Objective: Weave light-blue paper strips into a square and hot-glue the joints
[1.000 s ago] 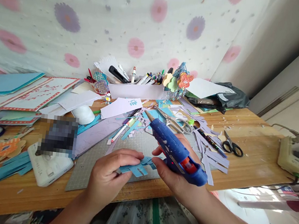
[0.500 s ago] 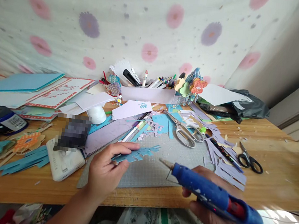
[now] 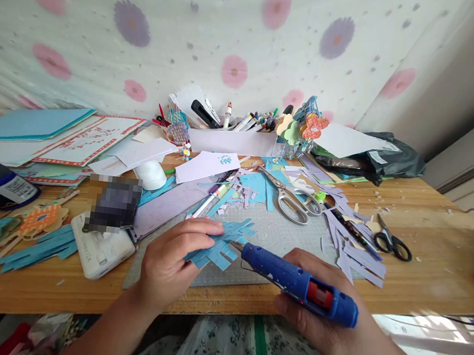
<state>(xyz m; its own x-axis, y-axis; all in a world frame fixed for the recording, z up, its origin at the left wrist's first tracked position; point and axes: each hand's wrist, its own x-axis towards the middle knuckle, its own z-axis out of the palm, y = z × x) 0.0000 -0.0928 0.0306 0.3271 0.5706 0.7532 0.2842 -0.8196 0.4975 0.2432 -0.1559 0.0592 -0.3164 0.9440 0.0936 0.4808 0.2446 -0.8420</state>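
My left hand (image 3: 170, 261) pinches a woven piece of blue paper strips (image 3: 222, 245) just above the grey cutting mat (image 3: 272, 242). My right hand (image 3: 310, 319) is wrapped round a blue glue gun (image 3: 297, 283). Its metal nozzle points left and touches the right edge of the blue paper strips. Both hands are at the near edge of the wooden table (image 3: 424, 269).
Large silver scissors (image 3: 292, 199) lie behind the mat and small black scissors (image 3: 391, 239) to the right. Purple paper strips (image 3: 357, 255), pens, a white box of markers (image 3: 233, 139), card sheets (image 3: 77, 140) and a white device (image 3: 101, 247) crowd the table.
The right hand has swung the glue gun from pointing up and away, down and left, so that its nozzle meets the blue paper. The left hand kept hold of the paper.
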